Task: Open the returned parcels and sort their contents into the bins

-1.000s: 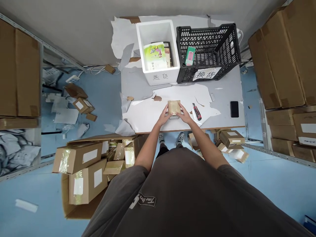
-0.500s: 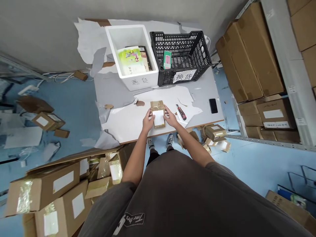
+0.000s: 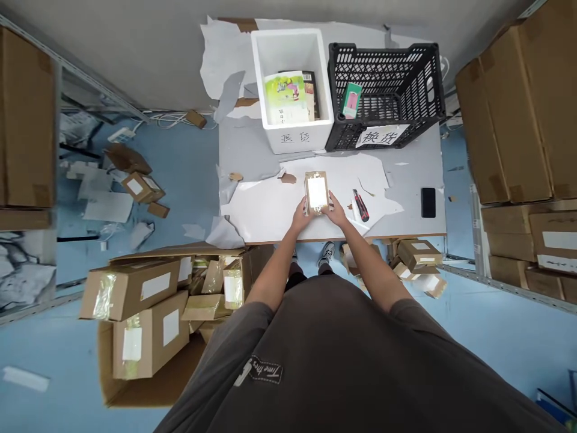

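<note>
A small cardboard box (image 3: pixel 309 180) with a white label and shiny tape is held between my two hands over the front of the table. My left hand (image 3: pixel 301 214) grips its left side near the lower corner. On the opposite side, my right hand (image 3: pixel 335 211) closes on the lower right edge, thumb near the label. The box's underside is hidden. A red and black box cutter (image 3: pixel 361 205) lies on the white paper to the right of my right hand.
Behind stand a white bin (image 3: pixel 297 139) with books and a black crate (image 3: pixel 331 129) with a green box. A phone (image 3: pixel 428 202) lies at the table's right. A large carton (image 3: pixel 106 373) of parcels stands front left; shelves with cartons (image 3: pixel 509 120) stand right.
My view has swung left, so the scene sits further right. The box is tilted differently, its label now facing me brightly. Both hands still hold it, now lower on its sides.
</note>
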Demonstrator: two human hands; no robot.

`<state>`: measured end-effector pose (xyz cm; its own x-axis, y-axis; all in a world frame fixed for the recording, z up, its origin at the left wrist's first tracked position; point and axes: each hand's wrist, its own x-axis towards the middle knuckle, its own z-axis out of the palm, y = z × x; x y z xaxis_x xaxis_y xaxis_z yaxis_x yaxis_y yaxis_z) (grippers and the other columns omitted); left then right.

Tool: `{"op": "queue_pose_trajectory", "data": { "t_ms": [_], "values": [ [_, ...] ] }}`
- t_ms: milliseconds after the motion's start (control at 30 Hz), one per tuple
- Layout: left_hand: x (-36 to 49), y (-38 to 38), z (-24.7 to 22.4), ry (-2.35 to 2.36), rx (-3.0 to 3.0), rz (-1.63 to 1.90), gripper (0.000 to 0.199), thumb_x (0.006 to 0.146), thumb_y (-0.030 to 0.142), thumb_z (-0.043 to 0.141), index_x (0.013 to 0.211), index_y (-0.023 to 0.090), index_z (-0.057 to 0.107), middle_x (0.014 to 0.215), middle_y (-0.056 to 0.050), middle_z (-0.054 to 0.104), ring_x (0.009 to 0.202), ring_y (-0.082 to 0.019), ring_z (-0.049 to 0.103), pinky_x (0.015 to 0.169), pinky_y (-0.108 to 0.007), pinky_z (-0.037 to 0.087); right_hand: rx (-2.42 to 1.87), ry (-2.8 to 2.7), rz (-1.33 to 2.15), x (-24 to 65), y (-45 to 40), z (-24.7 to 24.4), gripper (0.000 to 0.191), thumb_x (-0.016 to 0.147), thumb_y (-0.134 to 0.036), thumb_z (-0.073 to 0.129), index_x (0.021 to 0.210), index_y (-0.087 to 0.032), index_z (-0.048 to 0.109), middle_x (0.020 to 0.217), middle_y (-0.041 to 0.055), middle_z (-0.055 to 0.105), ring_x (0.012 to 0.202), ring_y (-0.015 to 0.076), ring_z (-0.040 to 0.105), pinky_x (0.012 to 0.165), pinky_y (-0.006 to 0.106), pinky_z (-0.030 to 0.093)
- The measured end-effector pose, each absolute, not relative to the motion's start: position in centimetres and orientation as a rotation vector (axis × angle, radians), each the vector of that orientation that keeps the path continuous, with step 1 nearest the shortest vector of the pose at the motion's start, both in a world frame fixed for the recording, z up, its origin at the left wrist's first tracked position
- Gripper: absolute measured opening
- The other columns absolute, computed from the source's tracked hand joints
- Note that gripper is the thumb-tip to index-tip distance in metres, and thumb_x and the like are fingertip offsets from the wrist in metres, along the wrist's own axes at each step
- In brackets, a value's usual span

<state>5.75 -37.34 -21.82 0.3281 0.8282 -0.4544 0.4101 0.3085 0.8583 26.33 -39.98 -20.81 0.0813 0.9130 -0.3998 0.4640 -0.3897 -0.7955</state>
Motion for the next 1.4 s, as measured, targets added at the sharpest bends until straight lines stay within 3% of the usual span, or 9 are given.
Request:
{"op": "queue_pose_trajectory", "data": {
  "t_ms": [167,333,533,667,800,900,1033,1233,1400],
  "values": [
    [5.2,-38.3,-21.5,1.208,1.307,0.400,0.110,0.093,0.037,0.079,0.185,0.019,0.020,0.176,-0.022,0.052,0.145,-0.033,0.068,0.118,-0.048,0.058,-1.849,-1.268,1.399,25.9,-42.3,-20.9,0.122,0.082,-0.040,0.074,0.187,-0.026,0.014,0.182,0.0138,0.044,0.144,0.0371,0.067,0.117,0.056,0.059],
    [4.4,-39.1,-21.2,1.266,1.342,0.412,0.102,0.095,0.036,0.079,0.182,0.021,0.029,0.162,-0.016,0.068,0.140,-0.032,0.073,0.118,-0.047,0.060,-1.727,-1.270,1.482,26.0,-43.1,-20.3,0.114,0.084,-0.035,0.074,0.186,-0.026,0.023,0.181,0.0110,0.047,0.152,0.0354,0.061,0.126,0.055,0.051],
    [4.3,-43.3,-20.0,1.398,1.252,0.304,0.124,0.093,0.043,0.091,0.186,0.020,0.011,0.155,-0.019,0.073,0.139,-0.033,0.074,0.115,-0.046,0.060,-1.663,-1.436,1.557,27.2,-44.2,-19.9,0.099,0.092,-0.044,0.073,0.183,-0.026,0.037,0.182,0.0090,0.045,0.162,0.0344,0.051,0.130,0.053,0.046],
    [4.4,-44.6,-18.2,1.548,1.279,0.243,0.128,0.095,0.045,0.090,0.186,0.014,0.006,0.170,-0.024,0.057,0.152,-0.036,0.063,0.122,-0.046,0.056,-1.789,-1.658,1.303,28.2,-43.8,-19.4,0.091,0.099,-0.048,0.071,0.180,-0.018,0.042,0.181,0.0156,0.045,0.169,0.0331,0.042,0.138,0.051,0.036],
    [2.7,-42.4,-16.4,1.674,1.645,0.141,0.116,0.093,0.052,0.089,0.183,0.015,0.026,0.189,-0.021,0.026,0.173,-0.041,0.031,0.138,-0.052,0.039,-2.067,-1.738,0.899,31.9,-43.2,-18.0,0.083,0.104,-0.046,0.067,0.178,-0.016,0.044,0.182,0.0193,0.041,0.172,0.0339,0.034,0.140,0.053,0.032],
    [1.6,-39.1,-15.7,1.624,1.894,-0.013,0.114,0.093,0.054,0.088,0.183,0.019,0.028,0.193,-0.017,0.015,0.176,-0.041,0.022,0.141,-0.053,0.033,-2.229,-1.701,0.733,36.1,-43.7,-17.1,0.076,0.106,-0.042,0.061,0.175,-0.015,0.046,0.177,0.0210,0.048,0.168,0.0359,0.038,0.137,0.056,0.036],
    [1.9,-35.4,-15.7,1.529,2.027,-0.276,0.136,0.083,0.067,0.093,0.185,0.017,0.019,0.193,-0.017,0.006,0.178,-0.047,0.006,0.140,-0.059,0.032,-2.449,-1.568,0.752,40.5,-44.7,-17.6,0.064,0.108,-0.036,0.054,0.164,-0.006,0.057,0.165,0.0249,0.060,0.156,0.0373,0.052,0.131,0.052,0.043],
    [2.4,-34.5,-16.4,1.585,1.970,-0.446,0.153,0.079,0.071,0.095,0.186,0.015,0.002,0.194,-0.017,-0.001,0.178,-0.046,0.009,0.141,-0.055,0.034,-2.629,-1.374,0.939,41.9,-42.8,-21.6,0.052,0.110,-0.042,0.052,0.148,-0.010,0.069,0.152,0.0226,0.069,0.142,0.0373,0.062,0.119,0.046,0.051],
    [2.3,-34.7,-16.4,1.588,1.969,-0.468,0.156,0.078,0.075,0.095,0.186,0.017,-0.001,0.194,-0.016,-0.001,0.178,-0.044,0.010,0.144,-0.054,0.028,-2.574,-1.279,1.046,41.9,-41.2,-23.6,0.029,0.102,-0.031,0.069,0.126,-0.015,0.071,0.140,0.0211,0.072,0.128,0.0321,0.066,0.106,0.041,0.053]
  ]
}}
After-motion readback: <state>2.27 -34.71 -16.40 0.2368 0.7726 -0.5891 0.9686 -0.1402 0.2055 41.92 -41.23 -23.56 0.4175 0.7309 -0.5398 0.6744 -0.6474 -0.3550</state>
